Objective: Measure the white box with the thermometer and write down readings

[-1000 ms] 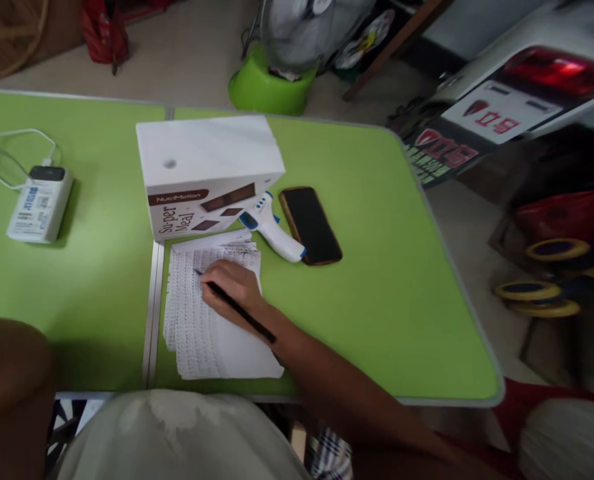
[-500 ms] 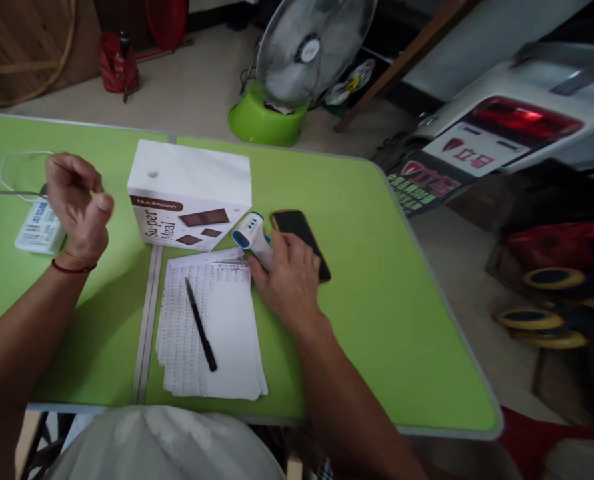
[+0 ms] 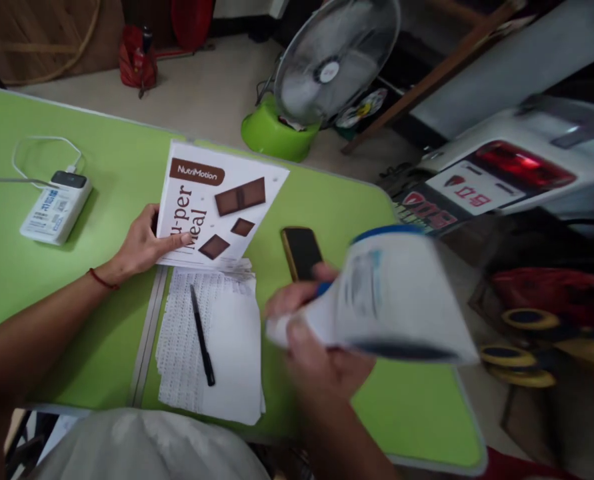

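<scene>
My left hand point(image 3: 144, 243) grips the lower left edge of a white NutriMotion box point(image 3: 244, 227), thumb on its printed front and fingers behind. The box leans, its front turned up towards me. My right hand point(image 3: 317, 353) is closed around the handle of a white and blue infrared thermometer point(image 3: 401, 300), raised above the table and blurred by motion. Its wide head points right. Below the box lies a stack of written sheets point(image 3: 234, 347) with a black pen point(image 3: 201, 337) across it. A dark phone point(image 3: 303, 250) lies behind my right hand.
A white power bank point(image 3: 57, 210) with a cable lies on the left of the green folding table point(image 3: 101, 320). Beyond the far edge stands a fan point(image 3: 327, 73) by a green stool point(image 3: 279, 133). A vehicle's tail point(image 3: 521, 167) is at the right.
My left hand has come down to the right and taken hold of the box, which is now tilted. My right hand has lifted the thermometer off the table towards me.
</scene>
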A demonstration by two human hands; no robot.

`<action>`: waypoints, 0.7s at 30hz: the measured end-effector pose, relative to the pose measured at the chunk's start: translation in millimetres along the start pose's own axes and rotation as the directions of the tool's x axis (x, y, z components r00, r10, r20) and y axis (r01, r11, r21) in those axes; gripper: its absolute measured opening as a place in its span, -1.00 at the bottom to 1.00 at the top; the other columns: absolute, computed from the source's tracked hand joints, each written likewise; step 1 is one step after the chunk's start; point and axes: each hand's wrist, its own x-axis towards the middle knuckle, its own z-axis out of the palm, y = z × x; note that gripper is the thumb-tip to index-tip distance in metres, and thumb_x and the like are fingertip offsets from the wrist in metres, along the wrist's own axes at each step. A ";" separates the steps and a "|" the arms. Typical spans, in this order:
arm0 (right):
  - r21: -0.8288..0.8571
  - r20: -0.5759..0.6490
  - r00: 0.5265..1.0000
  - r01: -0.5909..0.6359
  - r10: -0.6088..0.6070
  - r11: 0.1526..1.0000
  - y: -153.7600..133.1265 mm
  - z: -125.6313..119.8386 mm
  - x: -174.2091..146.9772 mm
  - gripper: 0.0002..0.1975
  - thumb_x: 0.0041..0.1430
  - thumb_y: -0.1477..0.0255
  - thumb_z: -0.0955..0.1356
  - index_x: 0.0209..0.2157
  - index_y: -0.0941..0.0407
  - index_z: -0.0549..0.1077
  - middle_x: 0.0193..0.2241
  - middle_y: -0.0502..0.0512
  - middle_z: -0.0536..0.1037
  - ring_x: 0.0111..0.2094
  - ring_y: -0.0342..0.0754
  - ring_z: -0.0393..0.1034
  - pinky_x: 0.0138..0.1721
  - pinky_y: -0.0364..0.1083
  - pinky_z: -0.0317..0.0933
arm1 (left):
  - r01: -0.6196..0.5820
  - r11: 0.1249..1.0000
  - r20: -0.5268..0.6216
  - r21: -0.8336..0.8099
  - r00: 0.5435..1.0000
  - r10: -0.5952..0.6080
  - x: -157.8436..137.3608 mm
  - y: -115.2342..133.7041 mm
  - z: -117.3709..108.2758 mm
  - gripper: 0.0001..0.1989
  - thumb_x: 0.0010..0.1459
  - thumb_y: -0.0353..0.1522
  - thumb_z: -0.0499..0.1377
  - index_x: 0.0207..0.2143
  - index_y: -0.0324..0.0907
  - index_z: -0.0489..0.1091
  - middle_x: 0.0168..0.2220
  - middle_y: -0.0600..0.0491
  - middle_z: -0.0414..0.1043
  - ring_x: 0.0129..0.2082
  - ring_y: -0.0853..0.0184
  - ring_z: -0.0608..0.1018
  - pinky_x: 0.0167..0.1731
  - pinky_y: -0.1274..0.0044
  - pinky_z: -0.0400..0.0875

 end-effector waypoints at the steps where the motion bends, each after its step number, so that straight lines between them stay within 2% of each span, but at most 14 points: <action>1: 0.100 0.062 0.998 0.014 -0.020 0.995 -9.1 6.6 -10.6 -0.48 0.31 0.01 0.18 0.18 -0.05 0.26 -0.44 -0.01 0.42 -0.51 -0.06 0.34 -0.49 -0.02 0.37 | 0.021 1.000 -0.003 0.005 1.000 -0.021 -3.3 1.4 1.9 -0.20 -0.09 0.09 0.48 0.03 -0.21 0.36 0.05 -0.21 0.52 0.02 -0.08 0.58 -0.04 0.08 0.55; 2: 0.301 0.202 0.979 -0.081 0.019 0.950 -15.3 14.6 -18.8 -0.54 0.27 0.04 0.27 0.10 -0.04 0.34 -0.49 -0.04 0.40 -0.55 -0.08 0.31 -0.52 -0.04 0.34 | 0.035 0.999 -0.008 0.004 0.999 -0.035 -5.6 2.6 3.4 -0.22 -0.06 0.11 0.45 0.02 -0.21 0.36 0.05 -0.22 0.52 0.03 -0.08 0.58 -0.03 0.07 0.54; 3: 0.417 0.314 0.946 -0.213 0.079 0.884 -18.3 23.4 -23.9 -0.61 0.25 0.09 0.33 0.02 -0.02 0.39 -0.52 -0.05 0.39 -0.56 -0.09 0.30 -0.54 -0.06 0.32 | 0.040 0.999 -0.006 0.003 0.999 -0.040 -7.0 3.4 4.3 -0.23 -0.03 0.12 0.43 0.02 -0.21 0.37 0.05 -0.22 0.52 0.03 -0.08 0.58 -0.02 0.07 0.53; 5: 0.455 0.432 0.875 -0.423 0.221 0.784 -16.1 40.2 -24.6 -0.73 0.21 0.17 0.35 -0.14 0.02 0.45 -0.57 -0.06 0.40 -0.59 -0.11 0.26 -0.55 -0.06 0.30 | 0.020 1.000 0.012 -0.006 1.000 -0.020 -7.7 4.6 4.6 -0.27 0.03 0.15 0.37 0.01 -0.21 0.38 0.04 -0.21 0.53 0.02 -0.07 0.58 -0.02 0.07 0.54; 6: 0.456 0.429 0.865 -0.457 0.261 0.764 -12.1 46.9 -21.3 -0.77 0.15 0.20 0.38 -0.22 0.03 0.46 -0.57 -0.07 0.41 -0.59 -0.12 0.26 -0.53 -0.06 0.30 | 0.000 1.000 0.026 -0.010 1.000 0.000 -7.3 5.1 4.3 -0.29 0.05 0.15 0.35 0.00 -0.20 0.39 0.03 -0.20 0.54 0.01 -0.07 0.59 -0.02 0.07 0.55; 9: 0.432 0.381 0.864 -0.481 0.329 0.763 1.9 57.1 -8.4 -0.80 0.05 0.24 0.40 -0.33 0.04 0.44 -0.57 -0.08 0.42 -0.56 -0.13 0.26 -0.49 -0.06 0.30 | -0.078 0.997 0.067 -0.018 0.995 0.080 -5.9 6.7 2.4 -0.37 0.12 0.13 0.32 -0.03 -0.18 0.42 0.01 -0.17 0.56 -0.03 -0.04 0.61 -0.04 0.10 0.57; 13: 0.414 0.362 0.866 -0.481 0.345 0.773 9.0 57.6 -4.3 -0.80 0.05 0.24 0.41 -0.34 0.05 0.44 -0.56 -0.08 0.41 -0.52 -0.11 0.28 -0.43 -0.05 0.29 | -0.126 0.991 0.097 -0.039 0.987 0.130 -5.0 7.9 0.7 -0.40 0.12 0.11 0.33 -0.05 -0.18 0.44 0.03 -0.15 0.57 -0.02 -0.05 0.62 -0.02 0.11 0.59; 18: 0.393 0.385 0.847 -0.509 0.366 0.765 7.6 56.8 -7.7 -0.76 0.00 0.23 0.45 -0.34 0.06 0.43 -0.47 -0.05 0.46 -0.49 -0.12 0.29 -0.37 -0.02 0.29 | -0.113 0.993 0.099 -0.030 0.988 0.115 -5.0 5.1 0.3 -0.36 0.07 0.12 0.36 -0.03 -0.18 0.41 0.05 -0.16 0.55 0.02 -0.05 0.60 0.01 0.11 0.57; 21: 0.363 0.398 0.829 -0.535 0.393 0.762 6.5 55.8 -6.7 -0.76 -0.01 0.23 0.45 -0.35 0.06 0.44 -0.49 -0.05 0.45 -0.48 -0.11 0.30 -0.36 -0.02 0.27 | -0.089 0.996 0.103 -0.013 0.991 0.090 -5.3 3.6 0.5 -0.33 0.06 0.13 0.36 -0.02 -0.18 0.40 0.04 -0.18 0.55 0.00 -0.06 0.60 -0.01 0.10 0.56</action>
